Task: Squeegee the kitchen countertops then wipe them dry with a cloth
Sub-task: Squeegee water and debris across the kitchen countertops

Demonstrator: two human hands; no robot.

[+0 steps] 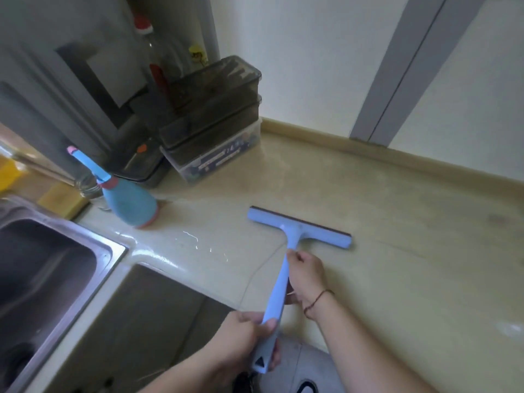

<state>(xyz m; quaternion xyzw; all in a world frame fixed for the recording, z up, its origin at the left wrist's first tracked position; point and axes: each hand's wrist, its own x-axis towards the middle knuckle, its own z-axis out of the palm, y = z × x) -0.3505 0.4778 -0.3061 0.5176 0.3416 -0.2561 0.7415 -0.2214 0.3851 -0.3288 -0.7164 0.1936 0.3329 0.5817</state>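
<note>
Head view: both hands grip the blue squeegee [286, 268]. Left hand [249, 336] holds the handle's end, right hand [306, 276] nearer the blade, right of the sink [56, 251].

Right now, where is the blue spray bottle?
In the head view, the blue spray bottle stands left on the countertop, between the sink and stacked containers.

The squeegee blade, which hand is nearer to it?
Right. The right hand holds the handle just below the squeegee blade; the left hand grips the handle's far end.
</note>
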